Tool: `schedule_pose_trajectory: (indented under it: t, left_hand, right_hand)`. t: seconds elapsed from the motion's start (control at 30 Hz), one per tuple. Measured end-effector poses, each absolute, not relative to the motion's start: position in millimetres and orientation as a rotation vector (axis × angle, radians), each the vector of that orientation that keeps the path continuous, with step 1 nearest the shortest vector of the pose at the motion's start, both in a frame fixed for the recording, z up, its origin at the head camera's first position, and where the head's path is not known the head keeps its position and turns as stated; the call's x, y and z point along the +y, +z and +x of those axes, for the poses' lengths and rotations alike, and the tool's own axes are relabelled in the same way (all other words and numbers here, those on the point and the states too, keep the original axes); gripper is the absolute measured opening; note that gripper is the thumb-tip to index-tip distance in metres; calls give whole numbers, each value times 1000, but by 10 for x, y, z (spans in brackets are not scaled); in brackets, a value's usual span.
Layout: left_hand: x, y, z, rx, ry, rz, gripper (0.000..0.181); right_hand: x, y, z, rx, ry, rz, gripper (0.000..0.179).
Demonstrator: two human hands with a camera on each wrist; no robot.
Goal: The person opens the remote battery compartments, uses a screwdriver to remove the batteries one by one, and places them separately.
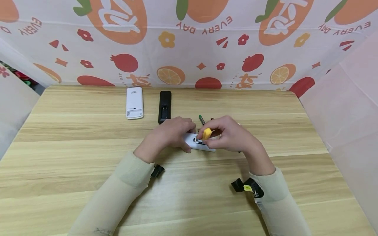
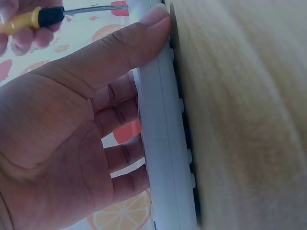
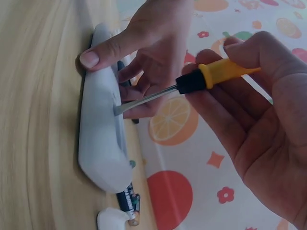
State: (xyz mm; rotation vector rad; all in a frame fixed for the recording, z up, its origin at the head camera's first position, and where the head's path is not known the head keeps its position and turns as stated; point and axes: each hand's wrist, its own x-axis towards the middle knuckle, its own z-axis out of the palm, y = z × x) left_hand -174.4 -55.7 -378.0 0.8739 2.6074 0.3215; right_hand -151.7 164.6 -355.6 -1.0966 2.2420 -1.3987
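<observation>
A white remote control (image 1: 203,147) lies on the wooden table with its back up; small buttons show along its underside in the left wrist view. My left hand (image 1: 174,132) grips it, thumb on the near long edge and fingers on the far one. In my right hand (image 1: 228,134) is a screwdriver (image 3: 192,81) with a yellow handle and black collar, pinched between thumb and fingers. Its metal shaft (image 3: 146,99) slants down to the recess in the remote's back, tip at the recess edge. The right fingers hide part of that recess in the head view.
Further back on the table lie another white remote (image 1: 134,101) and a black remote (image 1: 164,106) with an open battery bay. Batteries (image 3: 125,201) and a small white piece (image 3: 111,219) lie beyond the held remote's end. A fruit-print cloth (image 1: 189,42) hangs behind the table.
</observation>
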Motion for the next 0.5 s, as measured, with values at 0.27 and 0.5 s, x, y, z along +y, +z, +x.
schedule_pose_trajectory:
  t: [0.27,0.5]
  left_hand:
    - [-557,-3785,-1742,2608,327,880,50]
    - [-546,-3792,-1743,2601,324,873,50]
  right_hand:
    - [1656,-3558,-1526,2386,-1349,-1027,16]
    - [1714,-3622,-1576,2427,-1320,-951,11]
